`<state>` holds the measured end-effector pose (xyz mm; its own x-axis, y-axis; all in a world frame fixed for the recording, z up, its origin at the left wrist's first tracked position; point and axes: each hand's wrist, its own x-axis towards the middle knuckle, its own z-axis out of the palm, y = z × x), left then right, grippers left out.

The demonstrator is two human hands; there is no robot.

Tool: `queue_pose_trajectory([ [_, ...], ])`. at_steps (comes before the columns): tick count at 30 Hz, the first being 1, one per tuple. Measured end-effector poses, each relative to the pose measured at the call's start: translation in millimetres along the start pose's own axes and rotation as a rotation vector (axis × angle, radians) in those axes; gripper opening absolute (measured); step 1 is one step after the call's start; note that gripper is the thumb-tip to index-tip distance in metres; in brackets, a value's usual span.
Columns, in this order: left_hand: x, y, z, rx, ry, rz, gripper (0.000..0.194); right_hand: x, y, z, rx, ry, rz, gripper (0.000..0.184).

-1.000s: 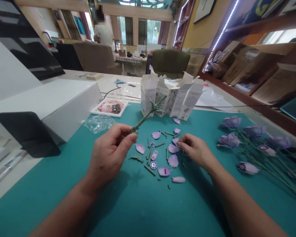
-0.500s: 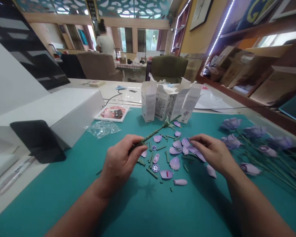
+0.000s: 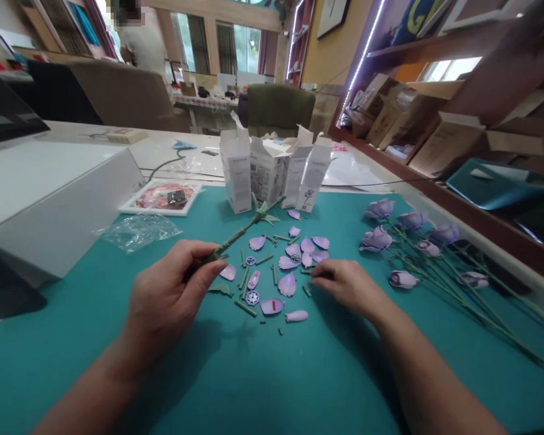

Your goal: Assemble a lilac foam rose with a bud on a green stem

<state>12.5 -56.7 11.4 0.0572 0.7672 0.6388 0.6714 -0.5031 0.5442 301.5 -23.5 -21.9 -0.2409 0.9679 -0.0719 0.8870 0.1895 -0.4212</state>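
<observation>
My left hand (image 3: pixel 172 296) is closed around the lower end of a green plastic flower stem (image 3: pixel 236 237), which tilts up and away to a leafy collar. My right hand (image 3: pixel 349 287) is low over the mat, fingertips pinched at the end of a small green rod (image 3: pixel 306 272); whether they grip it is hidden. Between the hands lie loose lilac petals (image 3: pixel 287 284), a wheel-shaped purple piece (image 3: pixel 252 298), a lilac cup-like piece with a red mark (image 3: pixel 272 306), a rounded lilac piece (image 3: pixel 296 316), several green rods (image 3: pixel 245 308) and a green leaf (image 3: pixel 221 290).
Finished-looking purple roses (image 3: pixel 377 238) on long stems lie at the right. Opened white boxes (image 3: pixel 236 175) stand behind the parts on the teal mat (image 3: pixel 263 386). Clear plastic wrap (image 3: pixel 138 231), a framed picture (image 3: pixel 163 198) and a large white box (image 3: pixel 68 199) are at the left. A person (image 3: pixel 147 45) stands beyond.
The view has swung right, so everything appears further left. My right hand has moved off the petals, down toward the green rod. My left hand still holds the stem.
</observation>
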Motion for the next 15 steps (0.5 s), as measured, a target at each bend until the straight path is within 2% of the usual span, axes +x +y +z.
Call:
queue_pose_trajectory([
  [5,0.9,0.2,-1.1,-0.01,-0.011,-0.003,0.008,2.0,-12.1,14.6,-0.115,-0.087,-0.058,0.021],
  [8,2.3,1.1,-1.7,-0.029,-0.012,-0.015,0.007,1.7,-5.9,15.1,-0.015,-0.027,-0.066,0.015],
  [11,3.5,2.9,-2.1,-0.063,-0.022,-0.04,0.005,2.8,-4.7,7.9,0.34,0.1,-0.044,0.004],
  [15,2.8,4.8,-3.4,-0.148,-0.048,-0.023,0.007,8.8,-34.2,-5.5,0.887,0.183,-0.025,0.026],
])
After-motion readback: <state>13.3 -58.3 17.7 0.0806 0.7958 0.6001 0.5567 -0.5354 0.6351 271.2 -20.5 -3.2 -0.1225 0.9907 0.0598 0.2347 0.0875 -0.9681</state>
